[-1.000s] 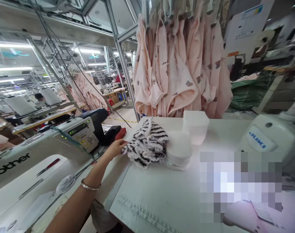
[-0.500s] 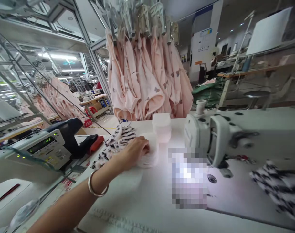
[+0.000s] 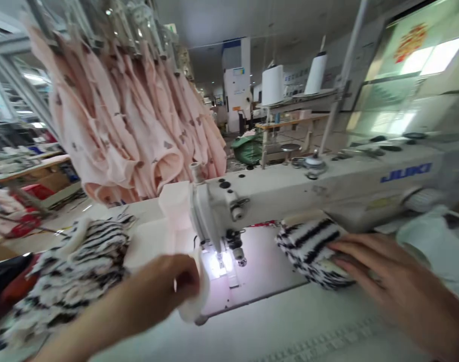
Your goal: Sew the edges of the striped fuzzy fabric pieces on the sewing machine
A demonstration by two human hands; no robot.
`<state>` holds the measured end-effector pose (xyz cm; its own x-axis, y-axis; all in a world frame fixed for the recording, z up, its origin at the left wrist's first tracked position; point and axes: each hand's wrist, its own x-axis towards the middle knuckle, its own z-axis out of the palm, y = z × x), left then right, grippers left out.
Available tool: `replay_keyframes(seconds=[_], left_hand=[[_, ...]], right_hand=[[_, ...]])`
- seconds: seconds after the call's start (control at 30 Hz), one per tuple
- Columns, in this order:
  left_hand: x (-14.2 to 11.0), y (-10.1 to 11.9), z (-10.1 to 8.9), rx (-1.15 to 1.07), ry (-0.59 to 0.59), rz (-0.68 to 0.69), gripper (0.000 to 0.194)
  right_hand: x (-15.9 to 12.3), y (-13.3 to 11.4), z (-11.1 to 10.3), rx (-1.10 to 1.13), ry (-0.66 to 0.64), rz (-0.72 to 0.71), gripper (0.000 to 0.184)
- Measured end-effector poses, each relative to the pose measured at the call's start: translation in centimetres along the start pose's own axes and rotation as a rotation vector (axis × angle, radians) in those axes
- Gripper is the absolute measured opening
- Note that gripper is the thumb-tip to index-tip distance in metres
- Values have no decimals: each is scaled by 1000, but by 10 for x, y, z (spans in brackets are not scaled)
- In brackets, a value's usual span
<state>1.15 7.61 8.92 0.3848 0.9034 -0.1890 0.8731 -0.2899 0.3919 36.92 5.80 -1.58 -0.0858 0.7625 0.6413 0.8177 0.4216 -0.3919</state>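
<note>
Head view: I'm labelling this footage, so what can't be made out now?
In the head view:
White piece: partly hidden by the blurred left hand.
White stack: partly behind the sewing machine.
Right-side striped fabric: partly covered by the right hand.
Right forearm: cut off by the right edge.

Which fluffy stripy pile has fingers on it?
The black-and-white striped plush fabric pile on the right, touched by the bare right hand. No fingers touch the other black-and-white plush pile, far left.
</note>
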Motion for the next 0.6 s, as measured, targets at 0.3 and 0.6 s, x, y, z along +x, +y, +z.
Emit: replay_keyframes(seconds=[0.3,0.6], left_hand=[[12,64,67,-828,-501,40,30],[11,66,83,-1804,-753,-173,50]], right_hand=[[48,-37,-22,-16,20,77,17],[-2,-120,-30,165,-102,-184,14]])
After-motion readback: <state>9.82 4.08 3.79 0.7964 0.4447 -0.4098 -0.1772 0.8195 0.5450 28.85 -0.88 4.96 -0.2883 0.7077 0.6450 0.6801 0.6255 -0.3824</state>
